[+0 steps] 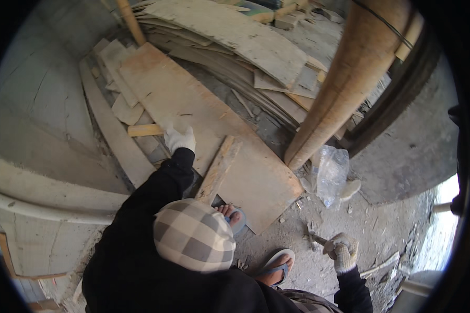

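My left hand (180, 140), in a white knit glove, reaches over the long plywood sheet (266, 182). Its fingers are smeared against the pale board, so their pose is unclear. Close beside it lies a short yellowish wood block (145, 130). A narrow wooden batten (218, 169) rests slantwise across the sheet, to the right of that arm. Low on the right, my right hand (343, 253), gloved too, is closed round the handle of a hammer (316, 239). The hammer's head points left, over the dusty floor.
Plywood offcuts (224, 31) are piled at the back. A thick round post (344, 83) stands right of the sheet, with a clear plastic bag (331, 175) at its foot. Rubble litters the floor (297, 219). A checked cap (193, 235) blocks part of the lower view. Left stands a wall (42, 104).
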Motion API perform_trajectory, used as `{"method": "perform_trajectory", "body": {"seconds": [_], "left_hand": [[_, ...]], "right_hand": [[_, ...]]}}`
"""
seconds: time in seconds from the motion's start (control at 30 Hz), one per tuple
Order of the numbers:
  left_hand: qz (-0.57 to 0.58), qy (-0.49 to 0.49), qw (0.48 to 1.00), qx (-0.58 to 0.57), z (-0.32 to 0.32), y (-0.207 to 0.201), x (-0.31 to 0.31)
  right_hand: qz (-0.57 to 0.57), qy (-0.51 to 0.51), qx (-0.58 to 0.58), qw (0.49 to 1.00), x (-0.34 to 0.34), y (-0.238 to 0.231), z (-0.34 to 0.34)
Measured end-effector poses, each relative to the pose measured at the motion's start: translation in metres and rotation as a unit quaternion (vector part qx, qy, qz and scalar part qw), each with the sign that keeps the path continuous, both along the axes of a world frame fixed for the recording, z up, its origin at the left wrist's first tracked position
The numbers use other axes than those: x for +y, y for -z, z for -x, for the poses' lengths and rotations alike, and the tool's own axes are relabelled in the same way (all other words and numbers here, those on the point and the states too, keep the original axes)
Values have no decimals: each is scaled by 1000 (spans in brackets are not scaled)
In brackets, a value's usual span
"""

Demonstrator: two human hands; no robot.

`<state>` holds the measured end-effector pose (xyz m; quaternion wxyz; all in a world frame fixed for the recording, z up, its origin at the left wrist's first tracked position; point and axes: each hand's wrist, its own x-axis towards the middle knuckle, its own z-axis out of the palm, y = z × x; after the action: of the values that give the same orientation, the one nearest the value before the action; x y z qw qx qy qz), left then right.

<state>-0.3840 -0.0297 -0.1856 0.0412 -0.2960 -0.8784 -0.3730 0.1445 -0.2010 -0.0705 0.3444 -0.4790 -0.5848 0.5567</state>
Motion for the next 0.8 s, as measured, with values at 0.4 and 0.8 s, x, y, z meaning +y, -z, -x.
{"method": "perform_trajectory", "body": {"seconds": [0.4,0.8], "left_hand": [[-87,152,844,-506,48,75,-55],[492,466,669,-307,-56,-8,-130]], "right_hand": [[54,30,94,994,7,7,15],[70,59,97,991,44,11,23]]}}
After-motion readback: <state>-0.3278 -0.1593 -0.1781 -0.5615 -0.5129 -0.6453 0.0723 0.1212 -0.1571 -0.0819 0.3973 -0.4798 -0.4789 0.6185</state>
